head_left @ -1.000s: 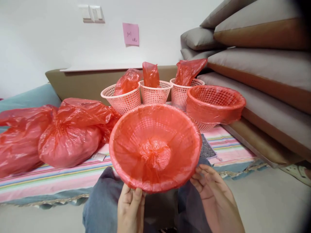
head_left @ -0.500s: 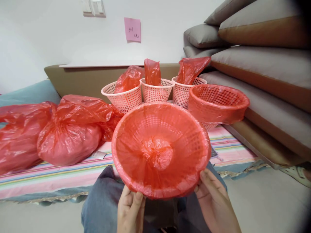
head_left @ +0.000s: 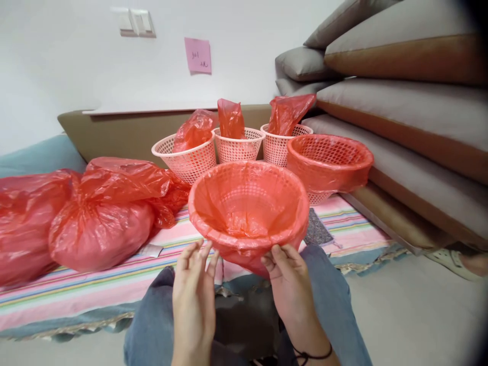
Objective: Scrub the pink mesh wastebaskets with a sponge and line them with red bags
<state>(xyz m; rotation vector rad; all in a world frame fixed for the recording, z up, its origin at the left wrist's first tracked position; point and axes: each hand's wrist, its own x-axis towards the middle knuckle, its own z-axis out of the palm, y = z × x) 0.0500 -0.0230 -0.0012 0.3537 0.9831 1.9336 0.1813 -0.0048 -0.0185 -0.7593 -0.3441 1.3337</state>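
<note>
A round mesh basket lined with a red plastic bag [head_left: 247, 201] stands in front of me on the striped cloth, its opening facing up and the bag folded over its rim. My left hand [head_left: 196, 284] is just below the rim's near left side, fingers spread, holding nothing. At the near right, my right hand [head_left: 290, 279] still has its thumb and fingers closed on the bag-covered edge. Behind it to the right is another basket with a red bag over its rim [head_left: 330, 162]. The lower part of the near basket is partly hidden.
Behind stand a left pink basket [head_left: 190, 160], a middle one [head_left: 238, 147] and a right one [head_left: 275, 148], each with a red bag inside. Filled red bags [head_left: 102, 234] lie left on the striped cloth [head_left: 95, 292]. Grey-brown cushions [head_left: 404, 107] are stacked at right.
The basket has moved away from me and down onto the cloth, tilting back more level. My left hand has let go of its rim and opened.
</note>
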